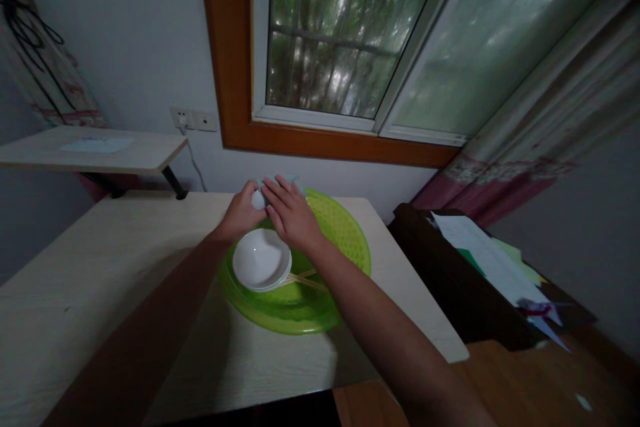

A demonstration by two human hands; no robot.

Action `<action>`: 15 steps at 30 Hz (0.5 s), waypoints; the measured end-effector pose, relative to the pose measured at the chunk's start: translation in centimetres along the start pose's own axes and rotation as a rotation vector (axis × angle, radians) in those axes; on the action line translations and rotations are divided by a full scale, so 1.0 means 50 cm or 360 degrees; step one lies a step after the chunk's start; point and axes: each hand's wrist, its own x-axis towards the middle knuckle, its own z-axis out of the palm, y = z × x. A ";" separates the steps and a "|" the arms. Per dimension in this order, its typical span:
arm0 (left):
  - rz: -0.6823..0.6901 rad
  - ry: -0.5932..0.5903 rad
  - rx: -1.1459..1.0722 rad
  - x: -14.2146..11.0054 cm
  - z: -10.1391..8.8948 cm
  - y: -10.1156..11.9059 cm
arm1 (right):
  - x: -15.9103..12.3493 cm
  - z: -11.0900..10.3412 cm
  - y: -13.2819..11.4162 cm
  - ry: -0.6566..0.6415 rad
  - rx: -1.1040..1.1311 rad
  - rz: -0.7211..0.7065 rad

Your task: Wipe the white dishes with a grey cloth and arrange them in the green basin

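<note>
My left hand (241,213) and my right hand (291,213) meet over the far side of a round green plastic basket (345,240) on a pale wooden table (100,280). Together they close on a small white object (258,199) with a pale bluish piece showing behind the fingers; I cannot make out what it is. Just below the hands, white bowls (261,259) sit stacked inside the basket. Light wooden chopsticks (306,278) lie in the basket beside the bowls.
A small raised desk (90,150) stands at the back left under a wall socket (194,120). A dark cabinet with papers (490,253) is at the right. A window (340,33) and a curtain (545,127) are beyond the table.
</note>
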 end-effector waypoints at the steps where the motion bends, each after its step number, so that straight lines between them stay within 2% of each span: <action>1: 0.0002 0.0005 -0.0019 0.000 0.000 0.000 | 0.000 0.000 0.001 0.0018 0.0014 0.0016; 4: -0.0014 0.0051 -0.0065 0.003 0.000 -0.005 | -0.004 0.003 0.024 0.0146 0.0120 0.0156; 8: -0.0037 0.0155 -0.0198 0.010 0.000 -0.015 | -0.019 0.016 0.078 0.0324 0.0363 0.0464; 12: -0.0107 0.0256 -0.0456 0.019 -0.004 -0.025 | -0.034 0.041 0.119 0.0381 0.0660 0.0782; 15: -0.0148 0.0315 -0.0684 0.025 -0.006 -0.036 | -0.041 0.064 0.131 0.0388 0.0831 0.0875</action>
